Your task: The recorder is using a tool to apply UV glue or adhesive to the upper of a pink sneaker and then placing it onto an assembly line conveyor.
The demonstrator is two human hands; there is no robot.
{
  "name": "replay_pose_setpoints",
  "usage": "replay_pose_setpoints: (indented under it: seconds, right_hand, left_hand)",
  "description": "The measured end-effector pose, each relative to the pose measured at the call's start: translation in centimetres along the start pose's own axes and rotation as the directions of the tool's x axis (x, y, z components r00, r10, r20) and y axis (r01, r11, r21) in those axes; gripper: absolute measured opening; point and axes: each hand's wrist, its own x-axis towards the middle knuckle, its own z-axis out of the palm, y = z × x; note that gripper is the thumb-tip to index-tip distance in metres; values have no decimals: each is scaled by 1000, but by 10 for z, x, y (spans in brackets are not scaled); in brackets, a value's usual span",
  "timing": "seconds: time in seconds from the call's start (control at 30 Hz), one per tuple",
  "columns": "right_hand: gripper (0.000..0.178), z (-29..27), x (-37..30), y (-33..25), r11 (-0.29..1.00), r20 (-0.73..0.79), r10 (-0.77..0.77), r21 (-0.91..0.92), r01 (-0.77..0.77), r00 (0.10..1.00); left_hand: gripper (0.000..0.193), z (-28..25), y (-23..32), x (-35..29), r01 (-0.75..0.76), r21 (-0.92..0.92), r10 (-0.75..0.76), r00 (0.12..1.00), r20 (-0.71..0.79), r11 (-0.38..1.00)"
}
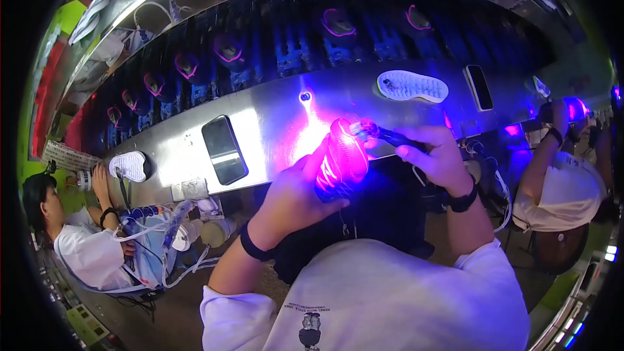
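A shoe upper [350, 156], glowing bright pink under violet light, is in front of me at the near edge of the metal bench. My left hand [294, 194] is closed round its left side, with the thumb along its lower part. In my right hand [434, 156] is a dark-handled brush [390, 136], its bristles against the upper's top right edge. The fingers pinch the handle from the right. Beyond the upper, a small round bright fitting [305, 97] shines on the bench. A pale shoe sole [416, 86] lies farther right.
A phone [224, 149] lies left on the bench [273, 101], another phone [479, 88] right. Behind runs a dark rack line bearing several shoe uppers [227, 49]. A person [84, 240] sits at left near another sole [128, 166]; another person [552, 188] works at right. Cables hang below.
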Motion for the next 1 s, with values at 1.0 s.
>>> replay_pose_setpoints:
  seconds: [1.0]
  right_hand:
    - [34,-27,-81,62,956,234,223,139,-260,946]
  left_hand:
    - [63,32,28,7,331,-831,-199,943,268,447]
